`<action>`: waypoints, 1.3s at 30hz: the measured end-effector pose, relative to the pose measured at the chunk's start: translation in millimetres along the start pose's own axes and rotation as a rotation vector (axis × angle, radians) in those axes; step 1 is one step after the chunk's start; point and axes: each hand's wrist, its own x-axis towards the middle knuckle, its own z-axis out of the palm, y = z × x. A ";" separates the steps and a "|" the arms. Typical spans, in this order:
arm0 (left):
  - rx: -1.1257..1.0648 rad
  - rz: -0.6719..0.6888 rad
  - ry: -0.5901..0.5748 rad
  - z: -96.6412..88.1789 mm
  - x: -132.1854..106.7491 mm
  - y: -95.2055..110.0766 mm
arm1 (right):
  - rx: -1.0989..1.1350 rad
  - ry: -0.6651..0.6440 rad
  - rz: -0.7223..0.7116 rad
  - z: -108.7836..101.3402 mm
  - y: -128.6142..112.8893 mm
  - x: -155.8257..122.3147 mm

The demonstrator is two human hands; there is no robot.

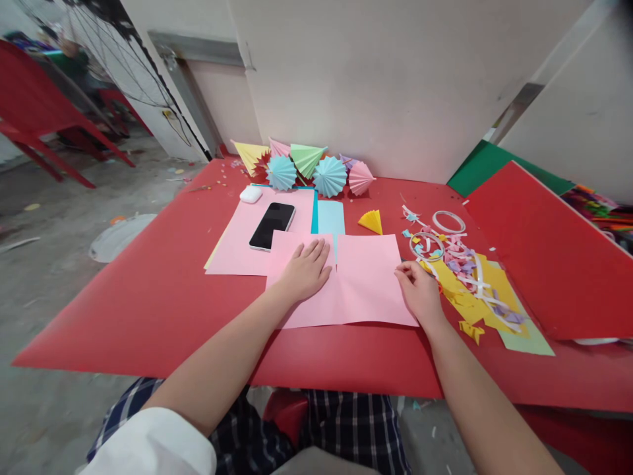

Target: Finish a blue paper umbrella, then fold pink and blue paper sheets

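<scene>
A pink sheet of paper (368, 284) lies in front of me, with a crease down its middle. A slit runs from its top edge partway along that crease. My left hand (307, 269) presses flat on the left half, fingers stretched out. At the right edge of the sheet, my right hand (418, 287) has its fingers pinched together on the paper. A small dark and orange piece shows beside that hand, mostly hidden. Beyond the sheet are a phone (273, 225), a light blue paper strip (330, 216) and a folded yellow paper fan (370, 221).
Pleated paper ornaments (297, 168) line the back of the red table (148, 316). A white case (250, 194) rests on more pink paper (232, 254). Tape rolls (448, 222), paper scraps (462, 264) and a red board (554, 257) are on the right.
</scene>
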 end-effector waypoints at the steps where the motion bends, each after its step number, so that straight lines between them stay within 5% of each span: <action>1: -0.001 0.000 -0.002 0.0 0.0 0.2 | -0.001 0.000 0.012 -1.3 0.3 0.1; 8: 0.029 -0.018 0.064 -10.7 -0.8 0.9 | 0.071 -0.205 0.060 -11.9 5.0 0.2; 12: 0.044 0.000 0.131 -21.9 -4.9 1.2 | 0.083 -0.048 -0.016 -4.7 8.3 6.2; 18: 0.040 0.058 0.034 -14.1 -5.1 3.9 | 0.032 0.133 -0.042 7.4 7.4 16.9; 22: 0.045 0.022 -0.017 -7.2 -2.2 6.7 | 0.023 0.135 0.007 4.1 7.5 15.5; 30: 0.058 -0.029 0.082 -17.5 -4.1 15.6 | 0.061 0.066 0.015 -0.9 12.2 13.1; 39: 0.069 -0.022 0.022 2.2 0.6 13.3 | 0.007 0.066 -0.019 2.0 11.6 11.4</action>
